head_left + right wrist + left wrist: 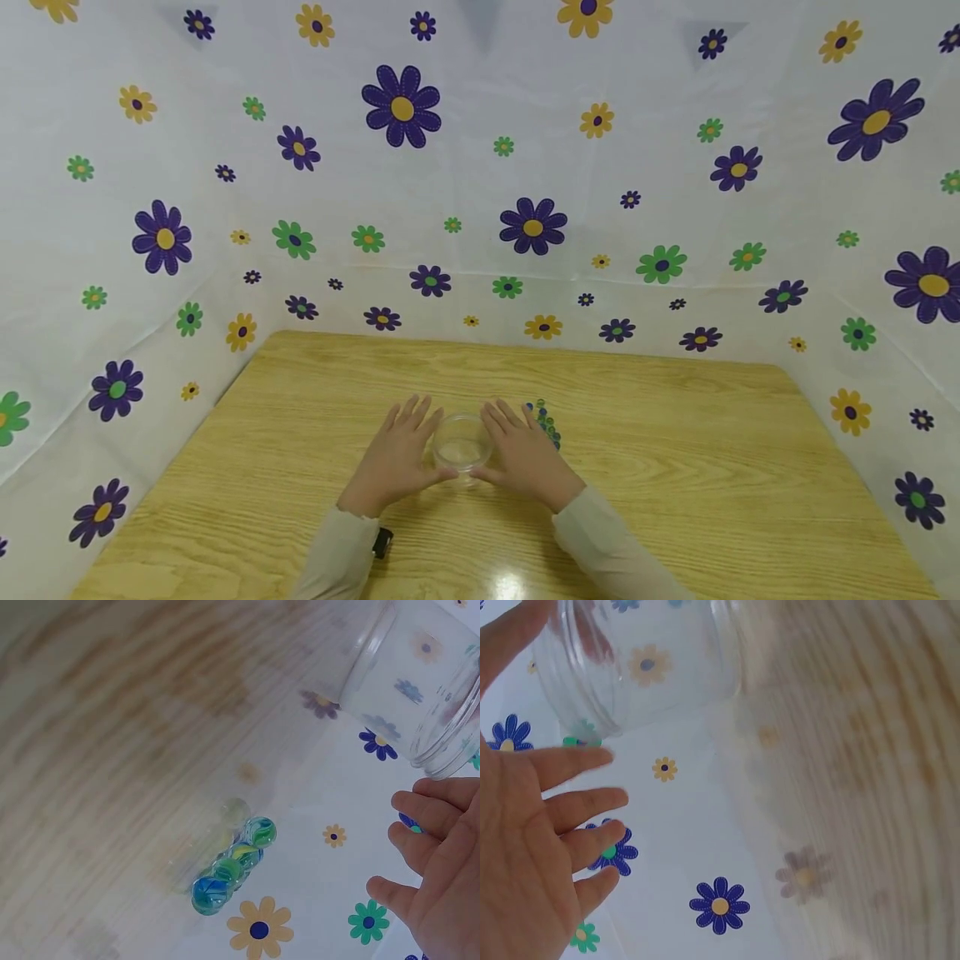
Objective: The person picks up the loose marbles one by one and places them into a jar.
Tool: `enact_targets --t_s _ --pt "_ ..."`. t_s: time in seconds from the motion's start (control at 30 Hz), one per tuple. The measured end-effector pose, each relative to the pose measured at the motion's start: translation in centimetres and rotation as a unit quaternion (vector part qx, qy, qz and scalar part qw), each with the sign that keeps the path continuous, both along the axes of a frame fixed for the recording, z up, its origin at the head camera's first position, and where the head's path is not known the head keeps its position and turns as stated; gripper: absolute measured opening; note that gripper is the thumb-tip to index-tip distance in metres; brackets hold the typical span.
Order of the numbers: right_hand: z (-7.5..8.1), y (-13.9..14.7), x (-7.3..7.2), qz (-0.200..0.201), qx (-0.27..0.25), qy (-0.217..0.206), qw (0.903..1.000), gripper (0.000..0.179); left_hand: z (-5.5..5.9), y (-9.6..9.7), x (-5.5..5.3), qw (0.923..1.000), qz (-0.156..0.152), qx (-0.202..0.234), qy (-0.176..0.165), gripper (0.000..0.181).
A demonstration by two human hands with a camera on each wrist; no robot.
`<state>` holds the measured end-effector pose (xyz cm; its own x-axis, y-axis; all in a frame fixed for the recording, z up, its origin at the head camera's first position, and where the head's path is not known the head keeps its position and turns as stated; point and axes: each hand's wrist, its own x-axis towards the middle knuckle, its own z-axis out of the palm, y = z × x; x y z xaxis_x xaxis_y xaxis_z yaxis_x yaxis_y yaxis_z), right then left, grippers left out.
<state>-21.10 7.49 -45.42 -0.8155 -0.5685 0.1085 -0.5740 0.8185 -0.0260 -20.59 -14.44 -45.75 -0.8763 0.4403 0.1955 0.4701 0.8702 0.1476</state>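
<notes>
A clear, round jar (pixel 462 450) stands upright on the wooden table between both hands. On its left side is the left hand (pixel 397 458), fingers extended and spread, thumb toward the jar's near side. The right hand (pixel 528 458) mirrors it on the other side, its fingertips right at the rim. In the left wrist view, the left hand's fingers (pixel 581 802) reach out straight beside the jar's mouth. Beside the right hand lies a cluster of blue and green glass marbles (pixel 553 435), partly covered by that hand in the head view.
The wood-grain table (pixel 675 467) reaches back to a white cloth (pixel 480 183) printed with purple, yellow and green flowers, which encloses it behind and on both sides. A small black object (pixel 382 543) shows at the left wrist.
</notes>
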Motion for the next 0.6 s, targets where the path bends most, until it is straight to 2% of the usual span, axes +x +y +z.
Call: enact_targets --t_s 0.17,0.37,0.6 --pt "0.2 0.2 0.2 0.003 0.005 0.003 1.0 0.087 0.0 0.4 -0.2 0.9997 0.004 -0.02 -0.011 0.109" --pt "0.0 0.3 0.1 0.004 0.011 0.005 0.9999 0.086 -0.2 0.4 -0.9 0.9992 0.008 -0.029 -0.025 0.119" --pt "-0.1 0.3 0.1 0.004 0.001 0.001 1.0 0.085 -0.4 0.6 -1.2 0.9977 0.011 -0.025 -0.062 0.126"
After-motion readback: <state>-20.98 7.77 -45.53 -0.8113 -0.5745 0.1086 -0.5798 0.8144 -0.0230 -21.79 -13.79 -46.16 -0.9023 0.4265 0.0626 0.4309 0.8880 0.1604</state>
